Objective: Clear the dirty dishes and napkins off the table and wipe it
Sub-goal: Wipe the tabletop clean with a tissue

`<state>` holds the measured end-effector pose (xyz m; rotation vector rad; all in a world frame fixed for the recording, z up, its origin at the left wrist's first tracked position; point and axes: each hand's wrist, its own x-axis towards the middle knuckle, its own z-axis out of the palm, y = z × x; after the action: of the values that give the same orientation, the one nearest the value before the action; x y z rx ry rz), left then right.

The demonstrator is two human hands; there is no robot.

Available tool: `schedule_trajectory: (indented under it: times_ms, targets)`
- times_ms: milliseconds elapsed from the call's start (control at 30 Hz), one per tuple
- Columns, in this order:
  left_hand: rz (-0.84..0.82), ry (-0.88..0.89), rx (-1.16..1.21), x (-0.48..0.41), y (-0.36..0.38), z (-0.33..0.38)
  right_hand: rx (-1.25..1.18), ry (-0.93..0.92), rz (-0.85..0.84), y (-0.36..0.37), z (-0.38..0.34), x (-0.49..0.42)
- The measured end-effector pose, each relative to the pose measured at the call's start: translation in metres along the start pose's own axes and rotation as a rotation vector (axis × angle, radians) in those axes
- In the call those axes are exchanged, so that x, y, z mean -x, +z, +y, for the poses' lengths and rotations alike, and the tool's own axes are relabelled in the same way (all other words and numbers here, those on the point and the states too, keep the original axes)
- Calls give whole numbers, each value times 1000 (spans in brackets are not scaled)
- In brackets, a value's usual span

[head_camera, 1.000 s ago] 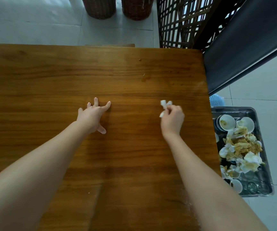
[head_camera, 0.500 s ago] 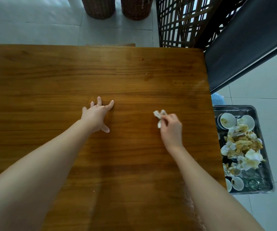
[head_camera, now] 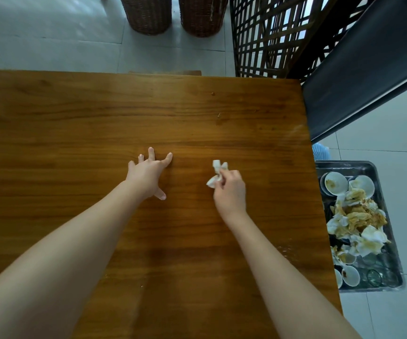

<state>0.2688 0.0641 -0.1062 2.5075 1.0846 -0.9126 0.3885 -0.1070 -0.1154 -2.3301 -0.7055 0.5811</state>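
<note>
Wood-grain desk [head_camera: 75,143] fills the lower and central frame, with both bare forearms reaching in from the bottom edge.

1. Lower right, beside the desk's right edge: a metal tray [head_camera: 344,164] sits on the floor [head_camera: 405,143]. It holds stained bowls [head_camera: 336,183] and a heap of soiled napkins [head_camera: 359,216]. Judgement: clearing is essentially done, and the tray stands close so waste drops in with a short reach.

2. Centre frame: the left hand [head_camera: 146,177] lies palm-down on the desk with its fingers spread, holding nothing. Judgement: it braces the body during the reach.

3. Just right of it, well apart: the right hand [head_camera: 229,192] has its fingers curled and pinches a crumpled white napkin [head_camera: 217,173]. The wad juts from the fingertips toward the upper left. Whether it touches the wood cannot be told. Judgement: the napkin serves as the wiper.

4. Farther on, upper centre-right: two small crumbs [head_camera: 212,93] lie on bare wood, apart from the napkin. Judgement: these are the remaining targets.

5. Room for moving: open desk extends left and ahead of both hands. The right edge lies near the right hand, and debris swept over it by the tray would land there.

6. Beyond the far edge: two wicker baskets [head_camera: 146,13] at top centre, a lattice screen [head_camera: 266,33] and a dark panel [head_camera: 369,69] at upper right.
</note>
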Motion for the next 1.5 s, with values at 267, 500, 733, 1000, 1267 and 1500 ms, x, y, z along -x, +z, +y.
schedule_trajectory:
  times_ms: [267, 500, 733, 1000, 1267, 1500]
  targets:
    - [-12, 6, -16, -5, 1, 1, 210, -285, -62, 0, -1, -7]
    - [-36, 20, -46, -2, -3, 2, 370, -514, -217, -9, -1, -20]
    - [-68, 45, -108, 3, -11, 2, 315, -486, -182, -8, -1, -12]
    - [156, 85, -151, -10, -28, -3, 151, -384, -143, -8, 3, -11]
    - [-12, 93, -100, -30, -42, -10, 125, -385, -96, 16, -33, -60]
    - [-5, 86, -85, -35, -36, -10, 163, -435, -97, 44, -75, -110]
